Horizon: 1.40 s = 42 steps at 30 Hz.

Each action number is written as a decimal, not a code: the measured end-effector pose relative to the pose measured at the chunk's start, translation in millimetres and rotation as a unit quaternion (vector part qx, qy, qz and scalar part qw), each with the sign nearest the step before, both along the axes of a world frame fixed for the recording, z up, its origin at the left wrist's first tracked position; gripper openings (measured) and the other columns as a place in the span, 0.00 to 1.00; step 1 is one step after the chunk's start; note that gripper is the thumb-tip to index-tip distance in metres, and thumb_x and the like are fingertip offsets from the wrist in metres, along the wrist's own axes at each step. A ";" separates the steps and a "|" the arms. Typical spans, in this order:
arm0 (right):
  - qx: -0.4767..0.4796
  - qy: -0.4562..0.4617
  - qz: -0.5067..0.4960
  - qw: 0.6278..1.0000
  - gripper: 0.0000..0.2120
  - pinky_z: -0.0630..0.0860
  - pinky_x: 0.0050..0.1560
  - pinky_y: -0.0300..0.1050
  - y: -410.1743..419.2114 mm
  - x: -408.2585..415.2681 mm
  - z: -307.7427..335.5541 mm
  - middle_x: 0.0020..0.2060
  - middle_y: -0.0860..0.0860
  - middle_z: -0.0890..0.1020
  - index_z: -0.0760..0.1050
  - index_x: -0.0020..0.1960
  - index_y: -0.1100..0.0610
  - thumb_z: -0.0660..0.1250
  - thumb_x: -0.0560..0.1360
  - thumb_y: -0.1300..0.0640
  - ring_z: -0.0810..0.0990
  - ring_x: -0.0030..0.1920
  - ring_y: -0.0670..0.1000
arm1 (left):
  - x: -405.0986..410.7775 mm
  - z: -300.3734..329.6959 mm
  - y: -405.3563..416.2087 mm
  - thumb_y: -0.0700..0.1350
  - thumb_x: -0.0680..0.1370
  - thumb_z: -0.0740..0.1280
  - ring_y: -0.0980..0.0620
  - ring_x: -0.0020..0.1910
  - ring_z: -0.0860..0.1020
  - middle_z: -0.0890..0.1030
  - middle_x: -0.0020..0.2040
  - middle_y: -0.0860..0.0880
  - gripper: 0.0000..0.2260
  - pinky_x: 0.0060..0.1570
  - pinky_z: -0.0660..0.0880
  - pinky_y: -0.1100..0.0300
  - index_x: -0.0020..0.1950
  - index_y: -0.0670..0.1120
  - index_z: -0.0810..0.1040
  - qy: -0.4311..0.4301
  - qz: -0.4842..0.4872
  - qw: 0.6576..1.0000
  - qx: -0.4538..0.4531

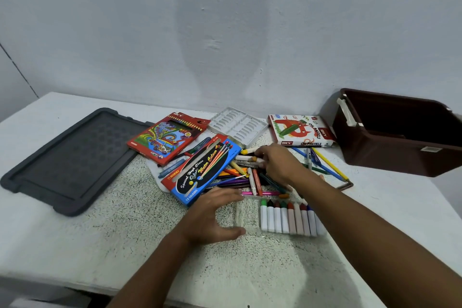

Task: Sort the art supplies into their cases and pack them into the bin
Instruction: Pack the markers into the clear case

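Observation:
A clear plastic case [250, 215] lies on the table in front of me with a row of white paint tubes [290, 217] in its right half. My left hand [212, 215] grips the case's left end between thumb and fingers. My right hand [277, 162] reaches into a loose pile of crayons and markers [252, 180], and its fingertips pinch a white stick [246, 157]. A blue water colour box [202, 170] leans on the pile's left side. The brown bin [400, 132] stands open at the far right.
A red coloured-pencil box [167, 137], a white moulded tray [237, 125] and an oil pastels box [300, 130] lie along the back near the wall. Loose pens and pencils [322, 162] lie beside the bin. A dark grey lid [72, 157] lies at the left.

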State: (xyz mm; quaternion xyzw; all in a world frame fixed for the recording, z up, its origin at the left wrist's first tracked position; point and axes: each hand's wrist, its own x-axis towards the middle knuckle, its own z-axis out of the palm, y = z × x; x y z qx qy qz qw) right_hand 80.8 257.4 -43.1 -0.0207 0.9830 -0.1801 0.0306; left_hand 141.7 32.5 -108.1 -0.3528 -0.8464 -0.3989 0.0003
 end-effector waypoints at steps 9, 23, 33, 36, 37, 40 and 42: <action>-0.300 -0.028 -0.045 0.953 0.14 0.79 0.41 0.43 3.1 54.9 16.7 0.44 0.48 0.79 0.72 0.59 0.50 0.71 0.75 0.57 0.81 0.43 0.49 | 0.1 1.4 1.2 0.60 0.65 0.76 0.64 0.64 0.71 0.76 0.63 0.59 0.33 0.62 0.72 0.61 0.68 0.54 0.73 -0.007 0.003 1.000 0.004; -0.172 -0.009 0.001 0.985 0.13 0.73 0.40 0.42 -10.8 80.4 -7.8 0.40 0.45 0.78 0.72 0.58 0.50 0.70 0.75 0.52 0.76 0.39 0.46 | 2.2 2.4 3.3 0.58 0.64 0.78 0.65 0.60 0.72 0.76 0.60 0.61 0.33 0.59 0.73 0.62 0.67 0.57 0.72 -0.008 0.015 1.000 0.011; -0.117 -0.025 0.034 0.992 0.19 0.68 0.37 0.26 -9.0 81.5 -11.0 0.52 0.45 0.71 0.76 0.59 0.53 0.73 0.71 0.49 0.73 0.48 0.44 | 1.8 1.2 3.0 0.58 0.64 0.78 0.63 0.58 0.74 0.77 0.59 0.58 0.34 0.57 0.73 0.64 0.67 0.53 0.74 -0.012 0.021 1.000 0.012; -0.124 -0.020 0.035 0.991 0.18 0.69 0.34 0.25 -8.7 82.3 -12.2 0.52 0.45 0.71 0.76 0.59 0.52 0.73 0.71 0.49 0.74 0.46 0.44 | 2.0 1.0 3.0 0.58 0.64 0.78 0.64 0.59 0.73 0.77 0.59 0.58 0.34 0.58 0.73 0.65 0.67 0.53 0.74 -0.014 0.024 1.000 0.010; -0.132 -0.014 0.033 0.991 0.17 0.70 0.37 0.25 -8.8 82.5 -13.1 0.52 0.45 0.71 0.75 0.58 0.52 0.74 0.71 0.50 0.75 0.47 0.44 | 2.3 1.3 3.0 0.59 0.64 0.78 0.64 0.59 0.73 0.77 0.59 0.58 0.34 0.58 0.73 0.65 0.67 0.53 0.74 -0.014 0.025 1.000 0.009; -0.144 -0.006 0.028 0.989 0.15 0.72 0.50 0.34 -8.7 84.4 -14.4 0.52 0.45 0.72 0.75 0.53 0.52 0.75 0.70 0.50 0.74 0.51 0.44 | 2.6 2.4 3.4 0.59 0.63 0.78 0.64 0.58 0.73 0.78 0.58 0.58 0.34 0.57 0.73 0.66 0.67 0.53 0.74 -0.015 0.027 0.999 0.009; -0.145 -0.018 0.038 0.988 0.13 0.73 0.51 0.34 -7.6 86.3 -15.5 0.51 0.45 0.71 0.76 0.50 0.53 0.75 0.69 0.51 0.73 0.51 0.44 | 2.7 2.4 3.4 0.58 0.63 0.78 0.65 0.57 0.74 0.78 0.58 0.58 0.34 0.57 0.73 0.66 0.67 0.53 0.74 -0.017 0.028 0.999 0.011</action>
